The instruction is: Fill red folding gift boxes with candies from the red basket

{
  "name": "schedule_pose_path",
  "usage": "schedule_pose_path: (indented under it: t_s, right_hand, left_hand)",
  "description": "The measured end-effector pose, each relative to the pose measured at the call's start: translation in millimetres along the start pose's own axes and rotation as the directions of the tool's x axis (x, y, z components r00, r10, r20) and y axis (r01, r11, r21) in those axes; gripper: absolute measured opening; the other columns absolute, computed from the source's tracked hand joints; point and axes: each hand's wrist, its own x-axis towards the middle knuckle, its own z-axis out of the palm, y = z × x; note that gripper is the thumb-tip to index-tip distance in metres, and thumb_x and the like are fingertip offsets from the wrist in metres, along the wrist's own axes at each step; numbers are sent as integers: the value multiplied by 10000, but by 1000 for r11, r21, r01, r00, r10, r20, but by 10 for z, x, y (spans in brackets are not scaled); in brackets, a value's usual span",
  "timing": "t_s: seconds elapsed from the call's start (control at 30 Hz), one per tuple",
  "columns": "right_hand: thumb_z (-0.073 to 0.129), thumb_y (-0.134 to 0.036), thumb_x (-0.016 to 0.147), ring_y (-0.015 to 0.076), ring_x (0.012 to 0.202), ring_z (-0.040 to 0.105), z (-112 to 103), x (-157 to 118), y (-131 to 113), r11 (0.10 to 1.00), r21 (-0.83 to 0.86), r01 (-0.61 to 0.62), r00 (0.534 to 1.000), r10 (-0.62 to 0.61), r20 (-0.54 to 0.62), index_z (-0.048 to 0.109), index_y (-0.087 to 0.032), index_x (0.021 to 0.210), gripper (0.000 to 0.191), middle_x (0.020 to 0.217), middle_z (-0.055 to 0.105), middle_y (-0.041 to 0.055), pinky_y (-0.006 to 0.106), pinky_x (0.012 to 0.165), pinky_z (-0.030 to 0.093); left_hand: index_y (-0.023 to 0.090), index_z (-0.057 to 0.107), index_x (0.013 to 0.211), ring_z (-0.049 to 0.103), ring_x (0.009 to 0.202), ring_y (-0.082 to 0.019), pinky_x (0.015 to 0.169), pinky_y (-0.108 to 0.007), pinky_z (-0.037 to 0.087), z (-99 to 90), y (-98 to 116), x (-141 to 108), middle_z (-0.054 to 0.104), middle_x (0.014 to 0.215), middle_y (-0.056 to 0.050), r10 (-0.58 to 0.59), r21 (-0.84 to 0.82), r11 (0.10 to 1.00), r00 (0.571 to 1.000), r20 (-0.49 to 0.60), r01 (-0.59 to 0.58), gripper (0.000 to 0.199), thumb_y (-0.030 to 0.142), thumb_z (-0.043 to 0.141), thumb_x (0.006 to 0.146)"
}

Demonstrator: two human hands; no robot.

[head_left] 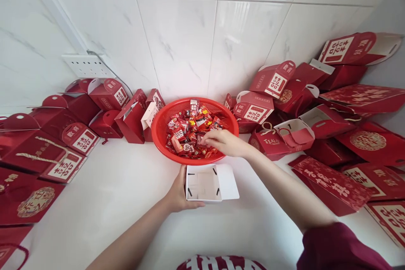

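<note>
My left hand (177,192) is closed around the left side of an open box (205,183), thumb and fingers on its outer walls. The box's white inside faces up with nothing in it, and its white flap (229,182) is folded out to the right. Just behind it stands a round red plastic basket (195,161) of wrapped candies (180,133), mostly red with some yellow. Over the right part of the basket reaches my right hand (225,142), its fingers drawn together at the candies. A dark red wrapper shows at the fingertips.
Red gift boxes with gold and white lettering crowd the left (38,156) and are stacked on the right (329,181). Some have rope handles. Behind the white table (126,202) rises a tiled wall (177,38) with a socket panel (87,66) and a cable.
</note>
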Motion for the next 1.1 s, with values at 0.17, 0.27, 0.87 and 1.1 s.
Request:
schedule_pose_path:
  t_s: [0.17, 0.27, 0.87, 1.1]
  right_hand:
    - [454, -155, 974, 161, 1121, 675, 343, 612, 21, 1000, 27, -13, 895, -1, 447, 669, -167, 1250, 350, 1283, 690, 38, 237, 963, 513]
    - [476, -99, 927, 216, 1269, 585, 409, 850, 72, 994, -105, -11, 931, 49, 361, 569, -164, 1386, 472, 1420, 590, 76, 304, 1063, 452]
    - [839, -127, 562, 209, 736, 638, 160, 937, 257, 919, -391, 55, 819, 182, 544, 761, -221, 908, 368, 830, 717, 19, 269, 645, 425]
    - [701, -147, 769, 175, 769, 598, -281, 488, 390, 930, -360, -77, 962, 164, 219, 717, -173, 988, 221, 878, 685, 33, 254, 689, 402]
  left_hand:
    - [231, 149, 1526, 358, 1413, -423, 1156, -592, 302, -26, -21, -10, 374, 1511, -199, 6, 10, 1000, 1000, 8, -6, 1235, 404, 911, 570]
    - [218, 133, 1537, 378, 1399, -418, 1156, -577, 312, -41, -7, -18, 397, 1493, -198, -3, 17, 1000, 1000, 19, 3, 1247, 421, 904, 578]
    - [253, 273, 1441, 435, 1328, -401, 1105, -562, 365, -121, 8, -22, 441, 1424, -158, -54, 49, 997, 998, -45, 56, 1070, 413, 897, 587]
    - [239, 303, 1403, 475, 1268, -384, 1068, -540, 395, -113, 15, 1, 481, 1360, -145, -73, 40, 996, 995, -61, 76, 1031, 406, 897, 576]
